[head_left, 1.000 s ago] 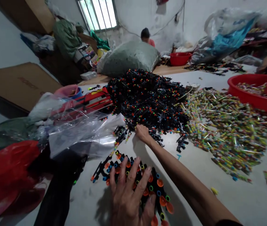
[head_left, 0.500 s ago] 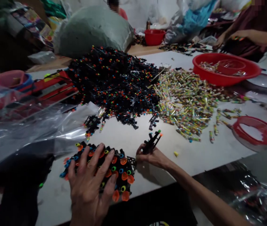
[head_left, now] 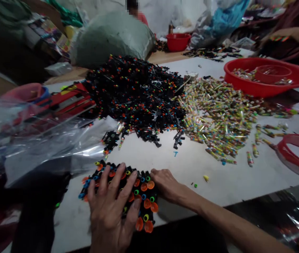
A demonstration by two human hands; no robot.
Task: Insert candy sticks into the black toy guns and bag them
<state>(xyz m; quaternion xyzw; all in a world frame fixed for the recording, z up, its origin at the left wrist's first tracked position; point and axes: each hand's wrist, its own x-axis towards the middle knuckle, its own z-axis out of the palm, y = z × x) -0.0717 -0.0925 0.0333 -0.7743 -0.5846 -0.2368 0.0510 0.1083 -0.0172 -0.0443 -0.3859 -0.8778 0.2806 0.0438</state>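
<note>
Head view: white tabletop, perhaps plastered wall

The left hand lies palm down (fingers spread), the right hand curled.

L hand spread on blk toy guns (some orange-tipped), R hand alongside

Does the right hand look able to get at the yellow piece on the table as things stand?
Likely yes: the yellow piece lies uncovered on the white table, with only tiny bits between it and the right hand by the toys.
</note>
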